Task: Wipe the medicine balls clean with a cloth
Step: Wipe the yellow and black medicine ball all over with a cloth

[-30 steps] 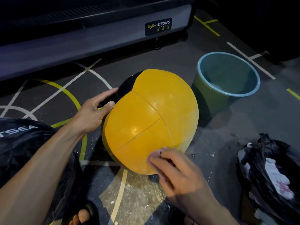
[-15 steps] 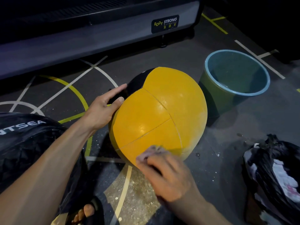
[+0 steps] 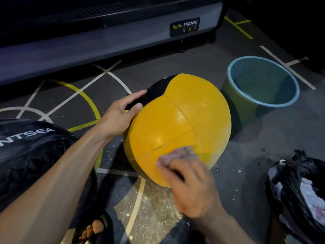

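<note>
Dark gym floor (image 3: 175, 67) carries the yellow medicine ball (image 3: 177, 127). Our left hand (image 3: 121, 117) steadies it, fingers straight; our right hand (image 3: 190, 184) presses the cloth (image 3: 177, 155) low (mid-wipe, we judge). Next, probably rotate toward unwiped panels.

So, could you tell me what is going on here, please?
A person is wiping a large yellow and black medicine ball that sits on the dark gym floor. The left hand steadies the ball's side, fingers straight, while the right hand presses a small pale cloth against its lower front. A blue-rimmed green bucket stands just beyond the ball.
</note>
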Tool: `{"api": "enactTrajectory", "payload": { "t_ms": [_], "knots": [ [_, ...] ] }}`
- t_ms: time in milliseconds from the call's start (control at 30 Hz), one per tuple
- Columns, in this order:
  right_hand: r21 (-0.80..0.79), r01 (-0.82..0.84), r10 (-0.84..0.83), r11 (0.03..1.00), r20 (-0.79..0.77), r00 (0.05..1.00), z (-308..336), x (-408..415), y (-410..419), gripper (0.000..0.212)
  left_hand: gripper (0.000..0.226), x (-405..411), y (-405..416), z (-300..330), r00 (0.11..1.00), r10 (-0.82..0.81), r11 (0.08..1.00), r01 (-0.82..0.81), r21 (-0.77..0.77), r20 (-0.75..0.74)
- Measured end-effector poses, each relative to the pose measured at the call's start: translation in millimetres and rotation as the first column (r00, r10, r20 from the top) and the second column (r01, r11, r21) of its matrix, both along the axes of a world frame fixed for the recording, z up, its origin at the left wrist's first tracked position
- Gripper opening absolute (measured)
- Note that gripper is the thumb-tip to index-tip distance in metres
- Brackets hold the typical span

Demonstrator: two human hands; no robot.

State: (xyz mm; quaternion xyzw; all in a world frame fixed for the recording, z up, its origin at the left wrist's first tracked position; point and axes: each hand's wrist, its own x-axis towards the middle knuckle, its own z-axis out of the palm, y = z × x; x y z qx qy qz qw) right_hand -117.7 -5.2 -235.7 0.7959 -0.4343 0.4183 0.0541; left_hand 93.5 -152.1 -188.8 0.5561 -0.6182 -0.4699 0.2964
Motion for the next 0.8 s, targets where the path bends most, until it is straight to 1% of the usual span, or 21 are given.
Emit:
{"api": "enactTrajectory", "payload": {
  "t_ms": [67,100,133,200,233,300,333,367,400,433,533,567,600,667,700,733,800],
  "knots": [
    [-0.056,-0.025,0.018,0.998,-0.127,0.992,-6.9,9.3,10.1,0.016,0.040,0.5,0.9,-0.3,1.000,-0.009,1.000,0.009,0.007,-0.017],
    [-0.045,-0.038,0.029,0.998,-0.181,0.983,-4.6,10.2,13.8,0.010,0.040,0.6,1.5,-0.2,1.000,-0.021,1.000,0.021,-0.001,-0.011],
    [-0.014,-0.050,0.046,0.999,-0.214,0.976,-1.0,8.7,16.2,0.010,0.041,0.9,1.5,0.0,1.000,-0.030,1.000,0.030,-0.006,0.000],
    [0.052,-0.060,0.070,0.997,-0.217,0.974,10.8,-1.3,15.6,0.018,0.042,1.6,0.3,1.8,0.999,-0.030,1.000,0.030,-0.001,0.016],
    [0.070,-0.032,0.044,0.997,-0.176,0.983,16.5,-9.6,12.2,0.023,0.043,2.7,-0.6,2.8,0.999,-0.027,1.000,0.027,-0.002,0.028],
    [0.108,0.078,-0.076,0.991,-0.014,0.997,29.1,-31.2,0.7,0.026,0.044,4.5,-1.8,4.6,0.999,-0.015,1.000,0.015,0.004,0.047],
    [0.132,0.131,-0.141,0.983,0.069,0.988,33.5,-39.0,-4.4,0.026,0.046,4.3,-1.7,6.2,0.998,-0.009,1.000,0.009,0.012,0.060],
    [0.159,0.164,-0.184,0.974,0.124,0.975,35.1,-41.7,-6.8,0.028,0.047,3.5,-1.2,7.7,0.996,-0.006,1.000,0.005,0.012,0.086],
    [0.177,0.166,-0.193,0.970,0.148,0.970,33.2,-39.0,-6.6,0.028,0.048,2.2,-0.1,10.1,0.993,0.003,1.000,-0.002,-0.003,0.121],
    [0.177,0.147,-0.173,0.973,0.142,0.975,28.7,-33.0,-2.4,0.028,0.049,0.0,1.3,12.9,0.987,0.021,0.999,-0.015,-0.041,0.159],
    [0.195,0.064,-0.076,0.979,0.055,0.996,17.6,-17.6,11.5,0.042,0.042,-8.5,7.6,30.0,0.975,0.105,0.975,-0.061,-0.214,0.198],
    [0.176,0.074,-0.079,0.982,0.020,0.997,16.9,-15.4,14.3,0.042,0.042,-12.4,10.3,36.0,0.971,0.097,0.965,-0.038,-0.261,0.219],
    [0.152,0.093,-0.093,0.984,-0.002,0.996,17.5,-12.7,16.8,0.039,0.047,-16.9,13.6,41.1,0.962,0.055,0.956,0.027,-0.293,0.268],
    [0.098,0.107,-0.104,0.989,-0.033,0.994,20.6,-3.5,19.6,0.034,0.066,-27.3,21.6,46.8,0.923,-0.068,0.945,0.181,-0.272,0.379],
    [0.070,0.098,-0.094,0.993,-0.060,0.994,23.1,3.1,20.3,0.029,0.073,-30.7,25.3,45.5,0.907,-0.113,0.945,0.224,-0.239,0.405],
    [0.052,0.082,-0.078,0.995,-0.081,0.994,24.3,7.5,19.7,0.025,0.077,-31.8,27.6,42.5,0.905,-0.132,0.947,0.235,-0.217,0.406],
    [0.054,0.013,-0.007,0.998,-0.120,0.993,30.6,3.3,12.5,0.021,0.077,-28.7,28.7,37.3,0.915,-0.125,0.953,0.217,-0.209,0.383]
  ]
}}
